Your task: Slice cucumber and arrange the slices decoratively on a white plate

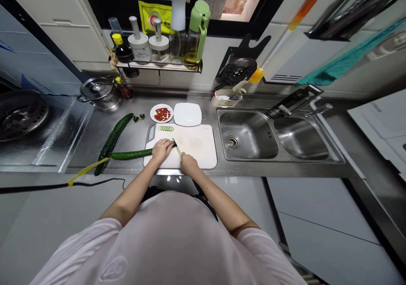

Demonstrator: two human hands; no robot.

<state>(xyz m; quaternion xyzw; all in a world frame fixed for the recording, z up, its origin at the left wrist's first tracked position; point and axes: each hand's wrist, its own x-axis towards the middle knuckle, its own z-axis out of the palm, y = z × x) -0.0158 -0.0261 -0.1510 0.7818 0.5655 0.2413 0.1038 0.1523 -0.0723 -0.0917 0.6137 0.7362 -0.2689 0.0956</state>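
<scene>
My left hand (162,150) presses down on a long green cucumber (133,154), whose far end sticks out past the left edge of the white cutting board (203,147). In my right hand (189,165) is a knife (177,148), its blade at the cucumber's right end, close to my left fingertips. A short row of thin cucumber slices (165,128) lies overlapped near the board's top left. A second whole cucumber (116,137) rests on the steel counter to the left, with small cut-off ends (138,118) beside it.
Behind the board stand a plate of chopped red pieces (162,113) and a white square plate (187,114). A double sink (250,137) is to the right, a lidded steel pot (100,94) at left. A yellow-and-black cord (85,171) crosses the counter's front edge. Above hangs a bottle rack (161,66).
</scene>
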